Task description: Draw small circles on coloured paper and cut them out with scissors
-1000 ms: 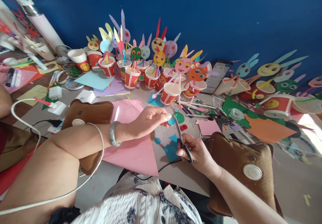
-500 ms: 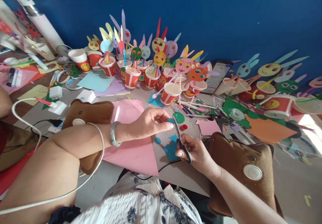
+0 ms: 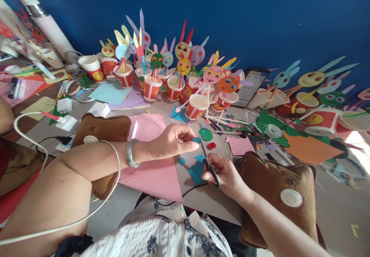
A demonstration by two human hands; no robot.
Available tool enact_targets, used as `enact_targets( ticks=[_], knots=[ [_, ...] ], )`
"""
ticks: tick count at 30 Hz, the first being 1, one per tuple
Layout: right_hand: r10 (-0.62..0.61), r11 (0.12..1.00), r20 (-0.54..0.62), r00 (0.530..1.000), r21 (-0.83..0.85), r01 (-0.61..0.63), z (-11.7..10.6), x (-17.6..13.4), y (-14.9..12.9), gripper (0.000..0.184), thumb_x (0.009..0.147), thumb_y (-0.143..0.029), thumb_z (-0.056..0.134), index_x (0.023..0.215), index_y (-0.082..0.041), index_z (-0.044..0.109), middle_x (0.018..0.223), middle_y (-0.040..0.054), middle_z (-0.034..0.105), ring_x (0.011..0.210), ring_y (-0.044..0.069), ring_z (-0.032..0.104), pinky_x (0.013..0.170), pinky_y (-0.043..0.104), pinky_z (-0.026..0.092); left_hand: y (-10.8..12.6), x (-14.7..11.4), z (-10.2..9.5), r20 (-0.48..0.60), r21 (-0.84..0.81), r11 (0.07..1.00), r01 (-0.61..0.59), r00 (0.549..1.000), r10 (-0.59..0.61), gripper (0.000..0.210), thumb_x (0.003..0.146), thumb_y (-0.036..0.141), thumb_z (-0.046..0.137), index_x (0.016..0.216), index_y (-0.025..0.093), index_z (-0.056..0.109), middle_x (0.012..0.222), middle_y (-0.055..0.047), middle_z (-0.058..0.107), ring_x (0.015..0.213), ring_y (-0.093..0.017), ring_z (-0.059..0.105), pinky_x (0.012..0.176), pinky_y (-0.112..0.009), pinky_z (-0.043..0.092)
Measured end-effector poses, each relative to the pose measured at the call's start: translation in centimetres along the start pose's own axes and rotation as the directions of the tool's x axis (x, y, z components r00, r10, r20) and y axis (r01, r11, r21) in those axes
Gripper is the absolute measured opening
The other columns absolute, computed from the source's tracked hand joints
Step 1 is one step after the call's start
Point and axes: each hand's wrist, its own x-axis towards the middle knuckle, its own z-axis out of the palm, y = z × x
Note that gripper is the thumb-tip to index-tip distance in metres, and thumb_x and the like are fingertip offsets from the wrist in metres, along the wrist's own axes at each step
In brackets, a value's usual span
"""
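My left hand (image 3: 180,141) pinches a small blue paper piece (image 3: 196,139) between thumb and fingers. Black-handled scissors (image 3: 212,170) are gripped in my right hand (image 3: 224,174), their blades pointing up and away, right at the edge of the blue piece. Whether the blades are cutting into it I cannot tell. Beneath the hands lie a blue paper scrap (image 3: 197,172) and a small blue disc (image 3: 181,160). Just beyond the blades are a green paper circle (image 3: 206,135) and a small red cap-like piece (image 3: 211,145).
Paper cups (image 3: 153,88) with rabbit-like paper figures line the blue wall. A phone (image 3: 254,85) leans there. Pink paper (image 3: 156,176) lies under my left arm. Brown plush cushions (image 3: 268,195) flank me, and a white cable (image 3: 101,207) crosses my left arm. Colored pens and scraps lie ahead.
The view has shifted very slightly. Both hands, the blue paper piece and the scissors stay in almost the same place.
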Motion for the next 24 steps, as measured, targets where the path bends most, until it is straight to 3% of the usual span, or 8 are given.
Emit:
enact_targets(
  ticks=[24],
  knots=[
    [-0.004,1.0,-0.025,1.0,0.009,0.004,-0.04,-0.05,0.15,0.061,0.061,-0.072,0.076,0.064,-0.022,0.041,0.047,-0.0055,0.048,0.044,0.009,0.04,0.043,0.024,0.028,0.57,-0.05,0.02,-0.012,0.012,1.0,-0.015,1.0,0.015,0.016,0.076,0.022,0.067,0.07,0.015,0.055,0.068,0.003,0.053,0.066,-0.008,0.048,0.064,-0.024,0.04]
  ],
)
